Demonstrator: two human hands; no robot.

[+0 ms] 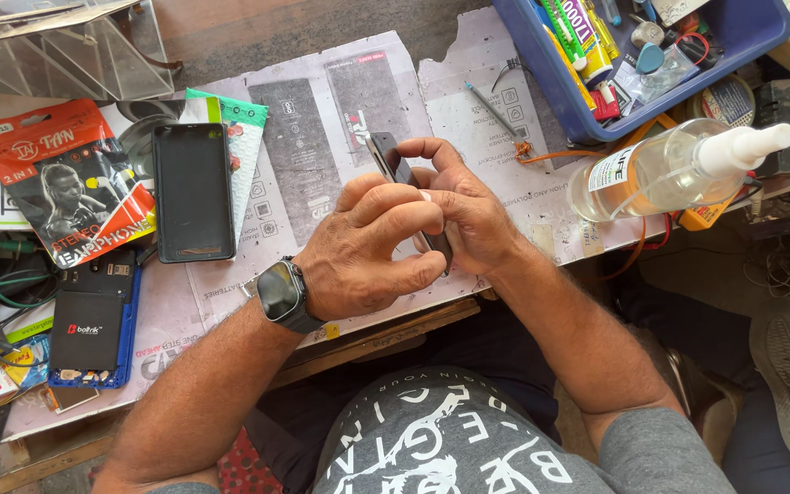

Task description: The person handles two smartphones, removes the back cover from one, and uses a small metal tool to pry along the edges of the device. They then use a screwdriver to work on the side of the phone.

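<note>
Phone: dark handset (395, 165) held edge-up over the bench middle, likely so its side seam faced the eyes
Right hand: (473, 215) cupped behind, fingers wrapped round the handset to steady it
Left hand: (368, 252) clenched over the lower edge, watch (278, 291) on wrist
Nearby: second black phone (194, 192) lay flat, well apart to the left; spray bottle (660, 169) on its side to the right
Surface: bench (322, 119) papered with printed sheets, blue tray (724, 37) of tools at far corner
</note>
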